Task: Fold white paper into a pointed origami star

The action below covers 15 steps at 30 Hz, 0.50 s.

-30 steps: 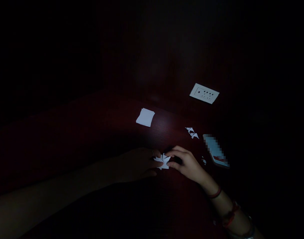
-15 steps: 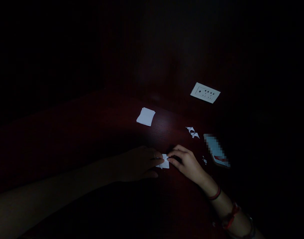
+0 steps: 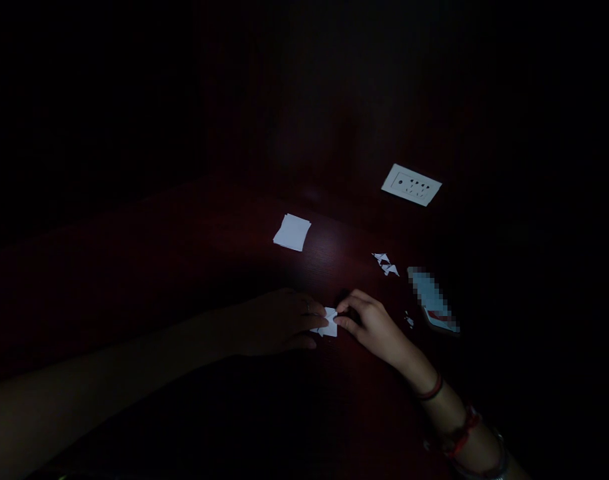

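A small white piece of folded paper (image 3: 330, 327) lies on the dark red tabletop between my hands. My left hand (image 3: 279, 323) reaches in from the left, its fingers stretched out and the fingertips resting on the paper, with the thumb apart below. On the other side, the curled thumb and forefinger of my right hand (image 3: 372, 325) are at the paper's right edge, gripping it. The fingers of my left hand cover part of the sheet, so its folds are only partly seen.
A stack of white paper squares (image 3: 292, 233) lies farther back. Folded white paper pieces (image 3: 385, 264) and small white scraps (image 3: 409, 320) lie to the right, near a phone-like object (image 3: 433, 300) with a blurred surface. A white socket panel (image 3: 412, 185) is on the back wall.
The fingers of my right hand have shifted slightly along the paper's right edge. My left hand stays on the paper. The whole view has moved very little.
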{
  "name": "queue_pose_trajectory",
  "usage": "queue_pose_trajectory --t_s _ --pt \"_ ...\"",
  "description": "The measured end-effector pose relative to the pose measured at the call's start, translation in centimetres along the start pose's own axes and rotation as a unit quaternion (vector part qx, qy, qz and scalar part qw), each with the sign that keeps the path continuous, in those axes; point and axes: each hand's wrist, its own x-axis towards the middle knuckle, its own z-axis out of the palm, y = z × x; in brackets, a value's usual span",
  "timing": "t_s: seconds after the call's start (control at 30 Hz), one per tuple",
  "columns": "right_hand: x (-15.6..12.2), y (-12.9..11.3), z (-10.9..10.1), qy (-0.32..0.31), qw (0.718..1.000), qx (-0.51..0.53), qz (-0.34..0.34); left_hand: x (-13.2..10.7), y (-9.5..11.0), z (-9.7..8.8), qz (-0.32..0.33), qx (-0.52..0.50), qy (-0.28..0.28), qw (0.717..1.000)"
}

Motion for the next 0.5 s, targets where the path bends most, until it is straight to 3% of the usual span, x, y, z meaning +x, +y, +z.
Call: queue_pose_trajectory --t_s 0.17,0.5 --pt "0.22 0.25 0.13 0.000 1.000 0.022 0.001 0.04 -0.03 -0.03 -0.003 0.001 -0.022 1.000" --pt "0.11 -0.25 -0.01 0.026 0.998 0.043 -0.026 -0.05 0.00 0.09 -0.009 0.002 -0.014 1.000"
